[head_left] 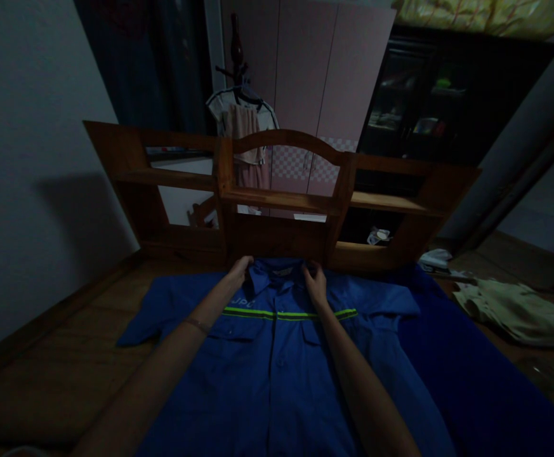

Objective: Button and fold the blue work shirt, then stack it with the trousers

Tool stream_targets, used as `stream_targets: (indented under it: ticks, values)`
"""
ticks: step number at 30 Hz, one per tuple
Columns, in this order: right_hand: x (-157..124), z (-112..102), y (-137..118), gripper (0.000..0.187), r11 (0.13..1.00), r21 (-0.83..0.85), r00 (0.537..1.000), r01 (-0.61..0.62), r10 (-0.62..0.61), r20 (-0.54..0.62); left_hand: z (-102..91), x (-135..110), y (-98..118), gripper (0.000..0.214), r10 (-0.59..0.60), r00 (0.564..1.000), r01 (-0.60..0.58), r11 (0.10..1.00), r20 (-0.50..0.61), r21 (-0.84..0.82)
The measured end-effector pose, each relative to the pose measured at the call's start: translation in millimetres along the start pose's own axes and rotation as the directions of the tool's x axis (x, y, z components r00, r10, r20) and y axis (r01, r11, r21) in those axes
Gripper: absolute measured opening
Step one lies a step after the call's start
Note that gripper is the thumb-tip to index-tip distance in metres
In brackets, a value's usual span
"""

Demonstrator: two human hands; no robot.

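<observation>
A blue short-sleeved work shirt (277,362) lies front up and spread out, its collar away from me and its sleeves out to both sides. A yellow-green stripe crosses its chest, with white letters above the stripe on the left. My left hand (241,270) is closed on the left side of the collar, by the shoulder. On the collar's right side my right hand (315,283) pinches the cloth between thumb and fingers. Both forearms reach over the shirt front and cover parts of it.
A wooden shelf unit (281,202) stands just beyond the collar. Dark blue cloth (467,362) lies under the shirt's right side, over a wooden surface (67,374). Folded pale clothes (519,311) lie at right. Behind are a coat stand (237,47) and pink wardrobe (305,70).
</observation>
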State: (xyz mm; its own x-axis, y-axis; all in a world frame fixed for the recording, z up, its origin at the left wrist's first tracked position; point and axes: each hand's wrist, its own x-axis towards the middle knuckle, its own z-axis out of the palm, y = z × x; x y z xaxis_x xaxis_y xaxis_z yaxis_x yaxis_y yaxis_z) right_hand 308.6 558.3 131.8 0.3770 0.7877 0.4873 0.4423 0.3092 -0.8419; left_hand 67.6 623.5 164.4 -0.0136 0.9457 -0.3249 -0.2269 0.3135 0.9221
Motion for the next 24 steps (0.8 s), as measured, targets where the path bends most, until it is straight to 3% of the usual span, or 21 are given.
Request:
stream_targets:
  ticks: [6,9,15,19,24]
  values:
    - [10,-1,9,0.045,0.979,0.179,0.99,-0.098,0.077,0.119,-4.1,-21,6,0.014,-0.049,0.983,0.058,0.997,0.177,-0.046]
    - [11,-4,11,0.041,0.963,0.232,0.981,-0.137,0.1,0.163,-4.5,-28,4,0.026,-0.051,0.962,0.066,0.997,0.268,-0.047]
    - [11,-8,18,0.035,0.929,0.3,0.967,-0.216,0.161,0.198,-9.8,-26,-4,0.042,-0.049,0.938,0.066,0.997,0.344,-0.04]
    - [10,-10,22,0.034,0.909,0.342,0.964,-0.238,0.18,0.195,-6.0,-22,-8,0.035,0.043,0.893,0.046,0.982,0.447,-0.186]
    - [10,-9,22,0.039,0.893,0.392,0.97,-0.218,0.153,0.191,5.1,-12,-17,0.024,0.151,0.912,-0.027,0.95,0.38,-0.312]
